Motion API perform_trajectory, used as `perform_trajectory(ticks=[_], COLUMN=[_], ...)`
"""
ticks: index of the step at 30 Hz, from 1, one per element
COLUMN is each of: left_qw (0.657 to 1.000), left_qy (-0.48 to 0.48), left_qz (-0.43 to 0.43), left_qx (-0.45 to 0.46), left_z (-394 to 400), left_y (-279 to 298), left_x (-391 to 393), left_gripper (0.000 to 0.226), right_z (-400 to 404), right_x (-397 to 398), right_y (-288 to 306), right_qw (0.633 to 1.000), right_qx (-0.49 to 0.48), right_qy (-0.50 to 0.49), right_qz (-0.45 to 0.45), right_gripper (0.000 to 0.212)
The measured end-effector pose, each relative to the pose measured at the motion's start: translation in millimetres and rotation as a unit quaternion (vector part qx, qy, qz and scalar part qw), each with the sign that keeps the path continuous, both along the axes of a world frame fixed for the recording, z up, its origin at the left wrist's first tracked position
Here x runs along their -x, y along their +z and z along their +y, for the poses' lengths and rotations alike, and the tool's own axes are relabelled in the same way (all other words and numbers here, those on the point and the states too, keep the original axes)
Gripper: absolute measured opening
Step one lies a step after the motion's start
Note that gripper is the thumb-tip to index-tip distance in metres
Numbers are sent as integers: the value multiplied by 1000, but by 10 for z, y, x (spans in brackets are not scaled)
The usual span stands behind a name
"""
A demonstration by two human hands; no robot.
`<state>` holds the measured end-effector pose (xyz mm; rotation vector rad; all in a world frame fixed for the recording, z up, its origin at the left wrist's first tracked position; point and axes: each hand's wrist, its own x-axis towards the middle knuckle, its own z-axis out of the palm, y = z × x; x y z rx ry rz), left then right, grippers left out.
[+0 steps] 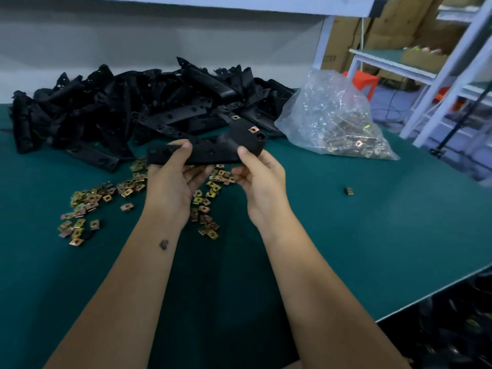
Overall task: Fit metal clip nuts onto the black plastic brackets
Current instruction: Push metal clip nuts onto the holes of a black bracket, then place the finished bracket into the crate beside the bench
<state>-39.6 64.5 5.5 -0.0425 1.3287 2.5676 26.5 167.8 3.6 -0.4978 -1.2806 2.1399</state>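
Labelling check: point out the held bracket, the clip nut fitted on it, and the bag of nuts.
held bracket (pixel 210 153): head view, flat middle of the black strip between the hands.
fitted clip nut (pixel 253 129): head view, its brass top face.
bag of nuts (pixel 330 113): head view, clear plastic side.

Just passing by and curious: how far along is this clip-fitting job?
Early, it seems. The bracket held by the left hand and right hand already carries a clip. Left to do: the big pile of brackets, with loose clips on the table and a full bag.
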Motion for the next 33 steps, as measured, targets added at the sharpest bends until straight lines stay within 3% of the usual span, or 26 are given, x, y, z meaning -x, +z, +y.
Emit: perform_trajectory(ticks=[2, 5, 13, 19, 23, 27, 30, 33], left_qw=[1000, 999, 976, 941, 888, 826, 798, 745], left_qy=[-10, -19, -217, -326, -436, -506, -533, -596], left_qz=[-14, -30, -14, 76, 69, 88, 93, 110], left_qx=[19, 24, 0, 57, 130, 233, 265, 280], left_z=[293, 760, 1486, 1916, 2031, 1972, 1938, 1920], left_y=[47, 73, 171, -33, -458, -865, -967, -975], left_x=[-275, -820, -1889, -2972, -3477, -3545, -3525, -3479], left_gripper=[13, 12, 6, 12, 10, 3, 4, 10], right_z=[58, 249, 1191, 1717, 1784, 1761, 1793, 1879], right_x=[-91, -281, -1415, -2691, -3400, -3791, -3888, -3941], right_y=[36, 80, 77, -152, -497, -775, -856, -849], right_qw=[997, 978, 911, 841, 809, 814, 795, 760], right_qx=[57, 133, 102, 102, 108, 82, -7, -98], right_qy=[-42, -158, -391, -529, -575, -548, -538, -522], right_qz=[8, 29, 78, 48, -55, -174, -280, -376], right_gripper=[8, 9, 12, 12, 8, 8, 8, 12])
